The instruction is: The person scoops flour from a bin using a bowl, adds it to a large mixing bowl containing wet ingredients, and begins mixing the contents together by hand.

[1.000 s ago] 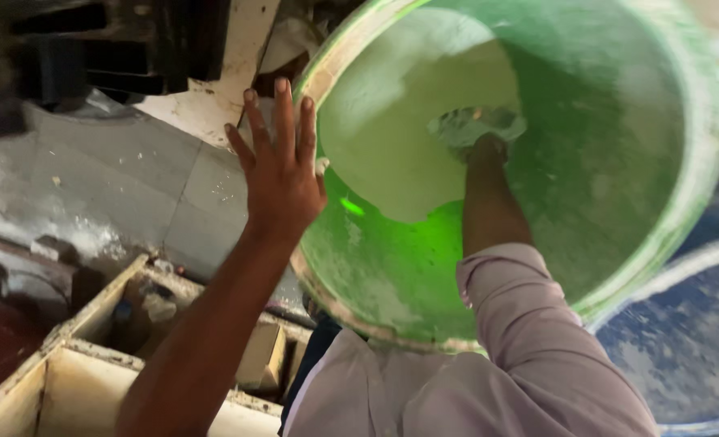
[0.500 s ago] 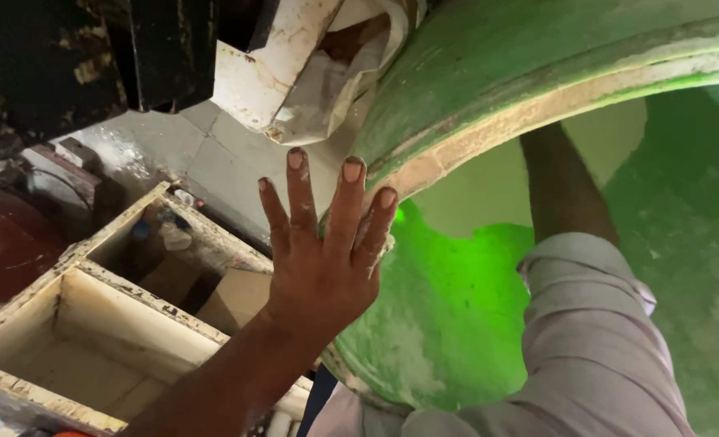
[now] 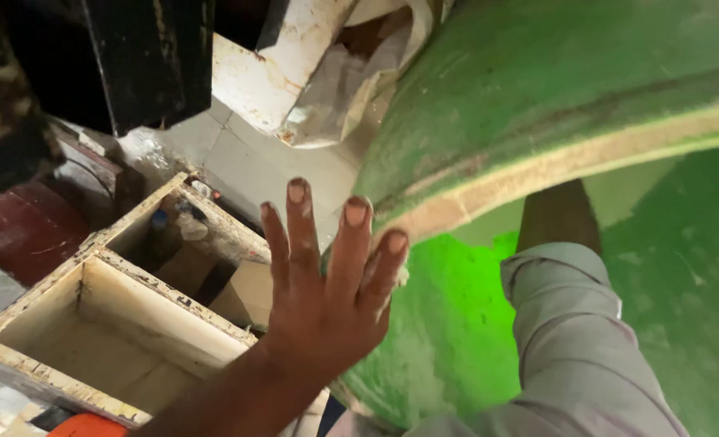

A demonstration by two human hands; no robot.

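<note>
the left hand lay open, fingers spread, on the green tub's rim, while the right hand stayed hidden inside it, its grip impossible to tell.

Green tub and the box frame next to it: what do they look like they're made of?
Green tub: probably moulded plastic, translucent, since light glows bright green through the wall; matte with a whitish powdery film, and the rim is caked pale. The left hand lies flat against its outer wall. Box frame: looks like wood or board, cream-painted, with chipped, flaking paint along the top edges.
</note>
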